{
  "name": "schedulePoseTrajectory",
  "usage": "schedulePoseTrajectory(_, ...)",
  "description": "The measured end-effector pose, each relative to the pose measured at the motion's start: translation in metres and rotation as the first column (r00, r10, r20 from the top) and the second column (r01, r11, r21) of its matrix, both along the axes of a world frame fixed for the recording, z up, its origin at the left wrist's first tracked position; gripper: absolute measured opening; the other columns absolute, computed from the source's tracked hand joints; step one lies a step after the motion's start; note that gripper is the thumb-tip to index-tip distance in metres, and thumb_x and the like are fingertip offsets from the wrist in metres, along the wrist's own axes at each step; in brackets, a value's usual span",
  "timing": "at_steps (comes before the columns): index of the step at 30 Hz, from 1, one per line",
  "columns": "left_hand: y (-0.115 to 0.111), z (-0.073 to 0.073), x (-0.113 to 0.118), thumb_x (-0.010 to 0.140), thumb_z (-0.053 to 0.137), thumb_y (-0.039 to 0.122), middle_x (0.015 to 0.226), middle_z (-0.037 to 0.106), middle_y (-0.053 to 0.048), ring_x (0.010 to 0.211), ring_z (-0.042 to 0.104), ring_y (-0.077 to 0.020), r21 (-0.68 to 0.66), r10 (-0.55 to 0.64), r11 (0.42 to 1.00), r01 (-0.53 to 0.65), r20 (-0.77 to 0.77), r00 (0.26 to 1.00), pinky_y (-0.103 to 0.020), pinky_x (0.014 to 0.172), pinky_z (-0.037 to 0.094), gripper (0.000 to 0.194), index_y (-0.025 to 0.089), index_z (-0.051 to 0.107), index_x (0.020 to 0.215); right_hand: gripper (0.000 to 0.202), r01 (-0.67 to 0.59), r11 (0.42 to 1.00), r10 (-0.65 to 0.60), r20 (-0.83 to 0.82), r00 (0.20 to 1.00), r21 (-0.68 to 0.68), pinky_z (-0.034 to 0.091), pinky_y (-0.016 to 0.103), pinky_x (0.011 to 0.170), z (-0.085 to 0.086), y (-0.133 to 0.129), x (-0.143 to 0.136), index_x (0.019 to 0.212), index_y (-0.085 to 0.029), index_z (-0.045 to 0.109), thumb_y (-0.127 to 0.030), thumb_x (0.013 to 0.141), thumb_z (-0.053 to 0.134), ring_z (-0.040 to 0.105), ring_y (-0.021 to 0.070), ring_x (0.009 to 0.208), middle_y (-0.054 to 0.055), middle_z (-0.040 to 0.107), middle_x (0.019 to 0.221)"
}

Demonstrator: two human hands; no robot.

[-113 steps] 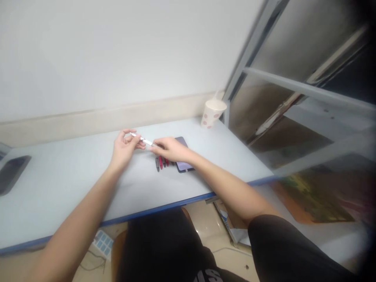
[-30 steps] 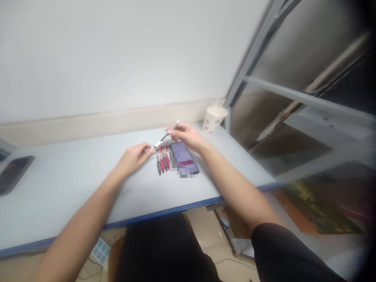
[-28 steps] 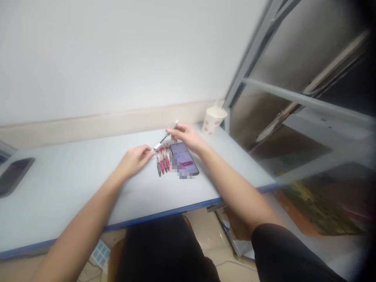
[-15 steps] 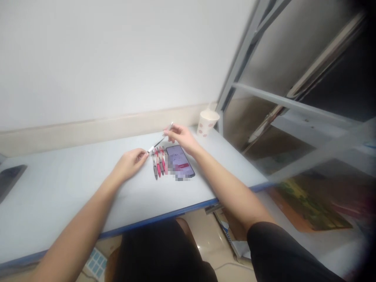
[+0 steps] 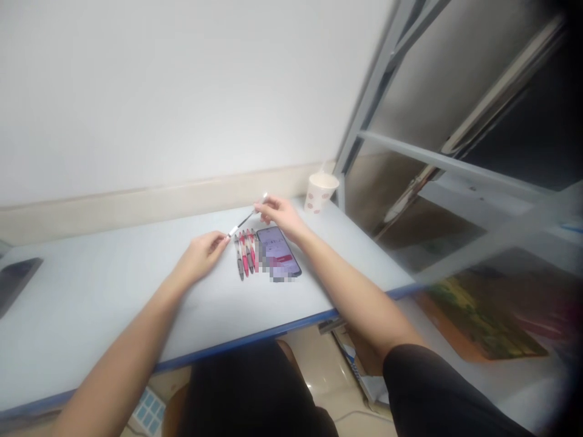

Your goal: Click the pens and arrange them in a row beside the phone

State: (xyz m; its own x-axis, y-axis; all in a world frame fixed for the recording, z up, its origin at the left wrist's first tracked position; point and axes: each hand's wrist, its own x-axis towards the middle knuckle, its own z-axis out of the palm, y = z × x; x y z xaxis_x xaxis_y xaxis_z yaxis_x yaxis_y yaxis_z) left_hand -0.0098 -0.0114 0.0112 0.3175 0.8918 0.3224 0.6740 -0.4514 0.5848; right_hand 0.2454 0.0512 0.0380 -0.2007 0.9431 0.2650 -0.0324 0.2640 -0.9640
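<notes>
A slim black-and-white pen (image 5: 245, 220) slants above the desk, stretched between my two hands. My left hand (image 5: 204, 252) pinches its lower, white end between thumb and fingertips. Up at the other end, my right hand (image 5: 279, 213) has closed fingers around it, and a white tip sticks out past them. Just below lie several retractable pens (image 5: 243, 258) side by side, grey and red in turn. A phone (image 5: 277, 249) with its screen lit lies right of the row, partly blurred by blocks.
A paper cup (image 5: 320, 193) with reddish prints stands at the back right corner of the desk (image 5: 200, 321), by a metal frame (image 5: 364, 115). A dark flat object (image 5: 18, 282) lies at the far left. Right of the desk, a lower shelf holds a colourful flat item (image 5: 487, 315).
Both hands keep their hold on the pen and have hardly moved. The view has shifted very slightly; the row of pens and the phone lie as before.
</notes>
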Motion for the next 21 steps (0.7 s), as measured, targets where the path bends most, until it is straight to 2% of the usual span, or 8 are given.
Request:
schedulePoseTrajectory(6, 0.0008, -0.0009, -0.0011, 0.102, 0.049, 0.052, 0.098, 0.079, -0.009, 0.086, 0.071, -0.0239, 0.009, 0.009, 1.000, -0.009, -0.016, 1.000, -0.036, 0.086, 0.055, 0.040, 0.020, 0.072, 0.103, 0.036, 0.029, 1.000, -0.029, -0.024, 0.999, 0.001, 0.045, 0.025, 0.058, 0.0016, -0.0013, -0.0005, 0.083, -0.018, 0.068, -0.050, 0.075, 0.082, 0.057, 0.0112, 0.064, 0.003, 0.073, 0.083)
schedulePoseTrajectory(14, -0.0008, 0.0004, -0.0003, 0.102, 0.050, 0.055, 0.097, 0.080, -0.009, 0.084, 0.071, -0.0241, -0.023, 0.005, 1.000, -0.005, -0.016, 1.000, -0.036, 0.084, 0.055, 0.041, 0.020, 0.072, 0.103, 0.032, -0.013, 1.000, 0.013, 0.016, 1.000, 0.006, 0.046, 0.025, 0.059, -0.0002, -0.0028, -0.0009, 0.087, -0.018, 0.071, -0.047, 0.077, 0.081, 0.058, 0.0117, 0.066, 0.004, 0.074, 0.085)
schedulePoseTrajectory(21, -0.0003, 0.0004, 0.0002, 0.101, 0.049, 0.056, 0.094, 0.080, -0.009, 0.082, 0.070, -0.0244, -0.025, -0.001, 1.000, 0.001, -0.022, 1.000, -0.036, 0.082, 0.053, 0.042, 0.020, 0.072, 0.101, 0.032, 0.006, 1.000, -0.006, 0.004, 1.000, -0.009, 0.045, 0.025, 0.058, -0.0021, -0.0008, -0.0017, 0.085, -0.017, 0.070, -0.046, 0.077, 0.080, 0.057, 0.0109, 0.065, 0.004, 0.074, 0.085)
